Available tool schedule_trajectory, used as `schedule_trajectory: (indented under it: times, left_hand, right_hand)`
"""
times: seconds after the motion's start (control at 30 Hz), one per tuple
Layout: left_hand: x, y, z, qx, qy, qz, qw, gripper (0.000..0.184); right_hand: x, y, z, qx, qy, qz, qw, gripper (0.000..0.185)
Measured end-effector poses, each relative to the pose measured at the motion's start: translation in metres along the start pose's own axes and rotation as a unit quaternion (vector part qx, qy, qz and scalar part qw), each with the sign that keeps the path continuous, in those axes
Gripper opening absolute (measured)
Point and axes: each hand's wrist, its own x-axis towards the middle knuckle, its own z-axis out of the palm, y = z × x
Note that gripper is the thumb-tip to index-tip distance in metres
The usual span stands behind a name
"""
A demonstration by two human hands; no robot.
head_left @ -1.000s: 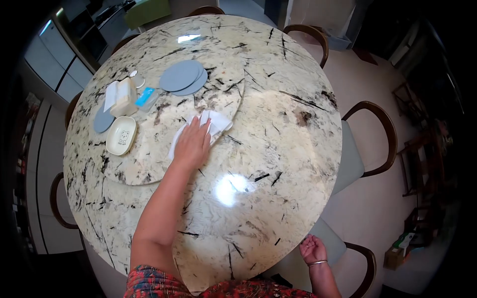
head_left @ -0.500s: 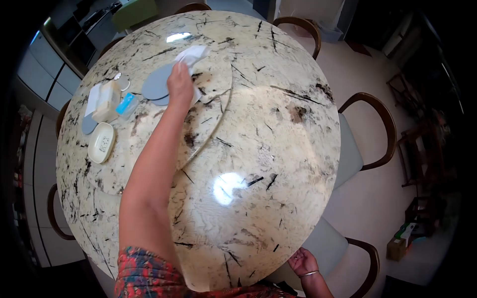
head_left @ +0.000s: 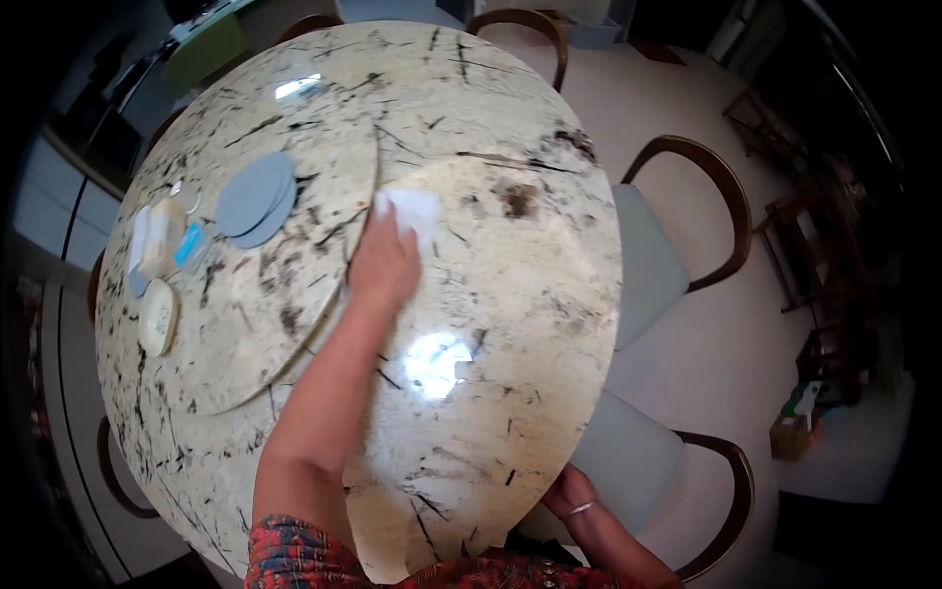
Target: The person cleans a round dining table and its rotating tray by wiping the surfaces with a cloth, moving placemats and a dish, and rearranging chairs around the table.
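Note:
My left hand presses a white cloth onto the marble table, just right of the raised round turntable's edge. Its fingers lie over the cloth, which sticks out beyond them. At the table's near right edge is my right hand, with a bangle on the wrist; its fingers are mostly hidden. Grey-blue round mats overlap on the turntable. Left of them are a tissue pack, a blue-labelled packet and a cream dish.
Wooden chairs with pale seats stand round the table, two of them on the right, one farther back and one nearer. A small cardboard box is on the floor at the far right.
My left hand has carried the cloth from over the grey-blue mats to the tabletop beside the turntable. The camera view has turned rightward. My right hand's fingers now show less.

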Motion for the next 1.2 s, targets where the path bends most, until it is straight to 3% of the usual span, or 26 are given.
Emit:
schedule_trajectory:
  times: [0.13,0.2,0.27,0.33,0.47,0.5,0.53,0.57,0.6,0.63,0.67,0.73,0.8,0.87,0.9,0.97,1.03,1.07,1.13,1.2]
  left_hand:
    - [0.053,0.034,0.017,0.049,0.021,-0.081,0.995,0.053]
    - [0.066,0.042,0.024,0.131,-0.009,0.056,0.990,0.052]
    - [0.049,0.073,0.026,0.130,-0.097,0.154,0.975,0.047]
    - [0.009,0.092,0.015,0.026,-0.196,0.215,0.956,0.043]
    - [-0.087,0.055,0.020,-0.108,-0.160,0.406,0.893,0.037]
    - [-0.096,0.046,0.011,-0.105,-0.159,0.407,0.893,0.037]
    - [-0.103,0.045,-0.011,-0.248,-0.219,0.224,0.917,0.035]
    - [-0.105,0.048,-0.039,-0.378,-0.267,0.028,0.886,0.034]
    - [-0.088,0.047,-0.069,-0.376,-0.257,-0.086,0.886,0.034]
    - [-0.068,0.031,-0.071,-0.400,-0.095,-0.059,0.910,0.037]
    - [-0.047,0.032,-0.085,-0.463,0.025,-0.104,0.880,0.036]
    - [0.006,-0.019,-0.088,-0.249,0.156,0.052,0.954,0.033]
    - [0.047,-0.066,-0.053,-0.220,0.172,0.048,0.959,0.031]
    - [0.061,-0.092,-0.019,0.084,0.221,0.193,0.952,0.028]
    - [0.043,-0.040,-0.045,-0.076,0.038,0.007,0.996,0.029]
    - [-0.013,0.017,-0.033,-0.160,-0.130,-0.032,0.978,0.031]
    - [-0.060,0.012,-0.010,-0.138,-0.133,0.171,0.966,0.033]
    - [-0.075,0.020,-0.019,-0.188,-0.160,0.225,0.943,0.035]
    - [-0.076,0.024,-0.016,-0.211,-0.167,0.183,0.946,0.035]
    - [-0.044,0.013,-0.011,-0.194,-0.081,0.199,0.957,0.041]
  right_hand:
    - [0.012,0.003,0.011,-0.010,0.016,0.002,1.000,0.042]
    - [0.015,0.008,0.016,0.000,-0.053,-0.003,0.999,0.041]
    - [0.020,0.008,0.026,0.008,-0.090,-0.006,0.996,0.041]
    - [0.022,0.010,0.037,0.015,-0.107,-0.002,0.994,0.041]
    - [0.024,0.007,0.055,0.016,-0.130,0.006,0.991,0.040]
    - [0.023,0.006,0.055,0.013,-0.131,0.008,0.991,0.040]
    - [0.022,0.005,0.055,0.009,-0.128,0.008,0.992,0.040]
    - [0.022,0.004,0.053,0.003,-0.123,0.008,0.992,0.040]
    - [0.020,0.004,0.051,-0.002,-0.118,0.009,0.993,0.040]
    - [0.018,0.004,0.046,-0.006,-0.109,0.009,0.994,0.040]
    - [0.017,0.004,0.044,-0.009,-0.101,0.008,0.995,0.040]
    - [0.015,0.004,0.039,-0.014,-0.088,0.006,0.996,0.040]
    - [0.014,0.004,0.040,-0.015,-0.082,0.004,0.997,0.040]
    - [0.016,0.005,0.046,-0.013,-0.087,0.001,0.996,0.040]
    - [0.017,0.005,0.052,-0.012,-0.096,-0.001,0.995,0.040]
    - [0.023,0.005,0.066,0.003,-0.120,-0.001,0.993,0.039]
    - [0.027,0.004,0.078,0.012,-0.143,0.001,0.990,0.039]
    - [0.028,0.002,0.082,0.014,-0.152,0.000,0.988,0.039]
    - [0.028,0.001,0.086,0.020,-0.157,-0.001,0.987,0.039]
    - [0.026,0.000,0.084,0.011,-0.153,0.000,0.988,0.039]
